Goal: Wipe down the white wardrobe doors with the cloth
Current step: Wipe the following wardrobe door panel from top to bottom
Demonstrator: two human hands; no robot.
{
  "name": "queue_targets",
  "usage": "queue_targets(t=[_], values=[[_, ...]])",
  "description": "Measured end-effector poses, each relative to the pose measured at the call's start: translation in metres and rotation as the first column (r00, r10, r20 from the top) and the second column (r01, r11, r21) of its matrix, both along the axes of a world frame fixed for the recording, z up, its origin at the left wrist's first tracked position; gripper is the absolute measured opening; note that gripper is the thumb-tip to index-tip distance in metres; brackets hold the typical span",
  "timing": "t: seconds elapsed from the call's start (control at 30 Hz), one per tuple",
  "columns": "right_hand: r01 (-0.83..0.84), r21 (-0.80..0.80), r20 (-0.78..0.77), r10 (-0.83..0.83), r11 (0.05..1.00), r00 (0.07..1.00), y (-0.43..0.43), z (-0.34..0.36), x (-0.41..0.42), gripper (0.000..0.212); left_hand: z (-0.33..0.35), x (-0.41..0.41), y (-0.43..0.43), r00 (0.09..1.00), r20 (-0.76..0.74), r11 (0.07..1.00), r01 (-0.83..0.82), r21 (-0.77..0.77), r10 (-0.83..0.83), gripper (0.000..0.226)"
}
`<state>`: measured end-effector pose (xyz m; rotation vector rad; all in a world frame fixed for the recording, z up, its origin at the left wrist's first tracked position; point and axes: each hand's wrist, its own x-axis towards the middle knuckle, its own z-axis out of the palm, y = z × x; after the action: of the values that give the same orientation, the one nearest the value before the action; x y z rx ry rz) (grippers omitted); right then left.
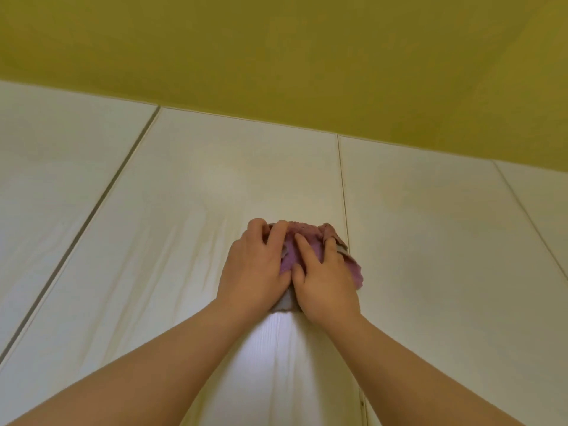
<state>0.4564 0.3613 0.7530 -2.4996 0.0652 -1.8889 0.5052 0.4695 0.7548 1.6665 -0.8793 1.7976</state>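
Observation:
A crumpled purple cloth (292, 256) lies flat against the middle white wardrobe door (190, 241), close to that door's right seam. My left hand (255, 272) presses on the cloth's left part, its fingers bent over the top edge. My right hand (325, 284) presses on the right part with fingers spread and fairly straight. Both arms reach up from the bottom of the view. A grey underside of the cloth shows between my wrists. Most of the cloth is hidden under my hands.
More white door panels stand to the left (55, 179) and to the right (445, 241), split by narrow vertical seams. A yellow-green surface (276, 56) runs above the doors' top edge.

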Motion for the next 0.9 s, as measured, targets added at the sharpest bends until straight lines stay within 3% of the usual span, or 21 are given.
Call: queue_targets(t=[0.1, 0.23, 0.43, 0.57, 0.7, 0.8, 0.9], values=[[0.085, -0.033, 0.001, -0.085, 0.996, 0.996, -0.005, 0.016, 0.004, 0.050, 0.010, 0.010, -0.002, 0.999, -0.015, 0.996, -0.034, -0.080, 0.033, 0.058], [0.110, -0.032, 0.008, -0.110, 0.993, 0.994, -0.006, 0.031, 0.010, 0.052, 0.029, 0.017, -0.003, 0.971, -0.077, 0.973, -0.220, 0.068, 0.225, 0.058], [0.078, -0.005, 0.169, -0.076, 0.997, 0.983, -0.011, 0.060, 0.011, 0.059, 0.039, 0.015, -0.012, 0.973, -0.063, 0.970, -0.212, 0.115, 0.220, 0.060], [0.009, 0.052, 0.211, -0.020, 0.999, 0.977, -0.010, 0.082, 0.012, 0.050, 0.036, 0.024, -0.007, 0.970, -0.065, 0.964, -0.222, 0.147, 0.233, 0.071], [-0.102, -0.156, 0.175, 0.130, 0.982, 0.976, 0.003, 0.061, 0.026, 0.039, 0.033, 0.027, -0.003, 0.985, -0.043, 0.979, -0.163, 0.125, 0.169, 0.065], [-0.177, -0.139, 0.124, 0.195, 0.974, 0.973, -0.008, 0.059, 0.013, 0.034, 0.027, 0.022, 0.001, 0.959, -0.067, 0.950, -0.259, 0.177, 0.274, 0.076], [-0.207, -0.081, 0.192, 0.219, 0.975, 0.957, -0.011, 0.063, 0.014, 0.031, 0.019, 0.022, 0.008, 0.926, -0.087, 0.915, -0.343, 0.210, 0.367, 0.080]])
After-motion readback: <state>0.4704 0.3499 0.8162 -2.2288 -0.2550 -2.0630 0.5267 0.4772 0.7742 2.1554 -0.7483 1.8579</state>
